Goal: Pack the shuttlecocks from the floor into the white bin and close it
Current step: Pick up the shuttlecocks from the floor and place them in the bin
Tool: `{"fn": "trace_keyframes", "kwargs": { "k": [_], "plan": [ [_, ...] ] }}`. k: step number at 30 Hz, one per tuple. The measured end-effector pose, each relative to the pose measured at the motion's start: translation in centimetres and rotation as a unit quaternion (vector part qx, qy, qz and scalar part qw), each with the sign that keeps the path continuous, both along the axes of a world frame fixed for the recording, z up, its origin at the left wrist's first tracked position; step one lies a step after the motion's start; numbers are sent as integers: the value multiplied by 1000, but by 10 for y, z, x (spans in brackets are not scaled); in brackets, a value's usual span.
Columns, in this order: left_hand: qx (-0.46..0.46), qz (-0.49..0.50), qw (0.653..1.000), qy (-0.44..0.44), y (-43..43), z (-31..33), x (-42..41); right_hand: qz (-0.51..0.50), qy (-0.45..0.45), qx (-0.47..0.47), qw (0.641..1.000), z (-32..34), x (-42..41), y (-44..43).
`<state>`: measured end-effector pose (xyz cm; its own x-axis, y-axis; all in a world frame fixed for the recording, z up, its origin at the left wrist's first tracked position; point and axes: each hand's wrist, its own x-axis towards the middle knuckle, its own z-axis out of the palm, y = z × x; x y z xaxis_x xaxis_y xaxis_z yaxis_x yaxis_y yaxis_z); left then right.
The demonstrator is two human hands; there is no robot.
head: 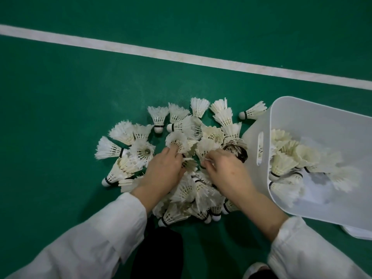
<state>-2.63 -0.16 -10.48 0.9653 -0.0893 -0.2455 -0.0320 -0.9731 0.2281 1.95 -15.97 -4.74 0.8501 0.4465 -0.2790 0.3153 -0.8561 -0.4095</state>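
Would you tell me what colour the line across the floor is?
White, running across the green floor; the line shows in the head view.

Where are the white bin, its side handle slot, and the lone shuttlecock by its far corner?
white bin (314, 210), head view, near rim.
handle slot (260, 148), head view, slot opening.
lone shuttlecock (254, 112), head view, feather skirt.

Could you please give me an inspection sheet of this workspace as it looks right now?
Surface: green court floor crossed by a white line.
Job's things: shuttlecock pile loose on the floor; white bin to its right, open, partly filled; a stray shuttlecock beside the bin's far corner.
Clutter: white piece under the bin's near edge, possibly its lid.
Grippers: left hand and right hand both in the pile, fingers curled among feathers.
Cables: nothing seen.
Surroundings: nothing seen.
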Motion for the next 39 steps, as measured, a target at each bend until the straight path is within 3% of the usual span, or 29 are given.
{"fn": "trace_keyframes", "kwargs": {
  "k": [6, 12, 16, 22, 28, 31, 39],
  "plan": [
    [-57, 52, 994, -76, 9, 18, -1, 10, -13, 15, 1000, 8, 1, -3],
    [-124, 105, 980, -112, 21, 88, 18, 47, -43, 35, 997, 56, 17, -11],
    [-130, 59, 978, -151, 2, 153, 39, 51, -103, 34, 993, 119, 45, -43],
    [-103, -100, 971, -192, -63, 216, 81, 9, -149, 16, 989, 170, 66, -140],
    [-107, -193, 964, -148, -146, 214, 103, -45, -62, -4, 997, 120, 45, -216],
    [-126, -142, 975, -113, -178, 192, 110, -39, -17, -5, 999, 86, 39, -228],
    [-187, -3, 974, -126, -201, 126, 92, 21, 71, 4, 997, 18, 37, -211]
  ]
}}
